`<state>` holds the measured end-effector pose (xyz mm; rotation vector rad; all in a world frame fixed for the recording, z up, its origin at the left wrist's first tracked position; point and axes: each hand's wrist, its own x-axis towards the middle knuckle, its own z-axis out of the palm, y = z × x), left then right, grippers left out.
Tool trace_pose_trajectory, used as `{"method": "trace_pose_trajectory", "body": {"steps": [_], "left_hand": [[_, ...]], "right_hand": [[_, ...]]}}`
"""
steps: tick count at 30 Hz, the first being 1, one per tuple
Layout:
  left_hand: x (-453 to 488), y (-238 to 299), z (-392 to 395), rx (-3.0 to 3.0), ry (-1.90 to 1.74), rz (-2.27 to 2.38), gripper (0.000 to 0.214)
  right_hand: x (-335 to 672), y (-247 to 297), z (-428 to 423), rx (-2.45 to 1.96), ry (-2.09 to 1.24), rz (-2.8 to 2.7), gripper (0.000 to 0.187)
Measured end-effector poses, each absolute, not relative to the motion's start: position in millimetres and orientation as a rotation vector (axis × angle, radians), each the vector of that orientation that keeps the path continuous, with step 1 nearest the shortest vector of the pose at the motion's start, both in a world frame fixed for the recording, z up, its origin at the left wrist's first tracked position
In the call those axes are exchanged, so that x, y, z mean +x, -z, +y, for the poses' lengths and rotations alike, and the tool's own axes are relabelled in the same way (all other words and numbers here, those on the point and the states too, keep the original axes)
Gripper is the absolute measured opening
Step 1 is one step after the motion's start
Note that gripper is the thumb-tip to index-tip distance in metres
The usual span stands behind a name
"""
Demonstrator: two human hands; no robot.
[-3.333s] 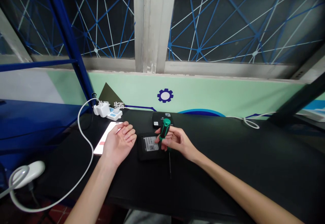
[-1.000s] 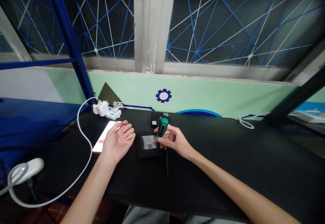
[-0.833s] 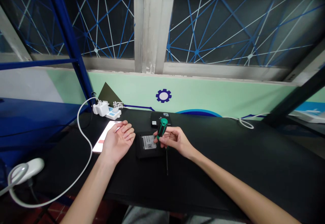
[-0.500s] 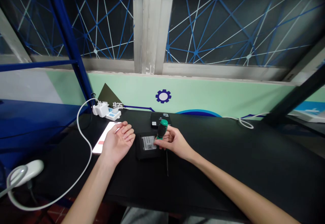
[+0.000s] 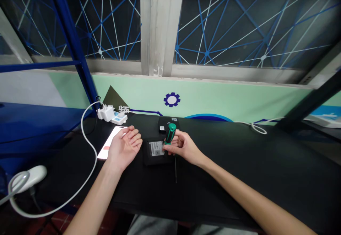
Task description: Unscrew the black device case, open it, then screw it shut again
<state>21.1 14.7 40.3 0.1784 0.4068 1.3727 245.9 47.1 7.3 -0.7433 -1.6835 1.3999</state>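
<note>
My right hand (image 5: 181, 144) is closed round the green and black handle of a screwdriver (image 5: 171, 132). The thin dark shaft points down toward the table, beside the right edge of a flat black box-shaped device (image 5: 150, 159). A white printed label with a code lies on the device's top face. To its left, my left hand (image 5: 127, 145) rests palm up with loosely curled fingers, and nothing shows in the palm. Partly under that hand lies a phone (image 5: 108, 144) with a bright white screen.
A smaller black box (image 5: 162, 123) with stickers sits behind the device. At the back left is a white power strip (image 5: 119, 118) with a plugged-in charger (image 5: 106, 113). A white cable (image 5: 95, 157) loops down to a white rounded device (image 5: 33, 178). A blue post (image 5: 70, 38) rises at left.
The screwdriver handle has tipped slightly, its top still up. Both hands keep nearly the same places, and the whole view has shifted very slightly.
</note>
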Motion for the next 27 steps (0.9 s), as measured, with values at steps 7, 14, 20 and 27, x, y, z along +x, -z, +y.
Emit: {"method": "trace_pose_trajectory", "body": {"steps": [7,14,20,27], "left_hand": [[22,-42,14,0.165,-1.374,0.414,0.023],[21,-40,16,0.169,-1.371,0.399,0.022],[20,-38,15,0.182,-1.372,0.402,0.021],[21,-41,15,0.168,-1.373,0.412,0.022]], "right_hand": [[252,-14,43,-0.688,-1.434,-1.714,0.04],[252,-12,45,-0.723,-1.361,-1.725,0.031],[246,-5,46,-0.751,-1.352,-1.669,0.038],[255,-18,42,-0.649,-1.39,-1.749,0.033]]}}
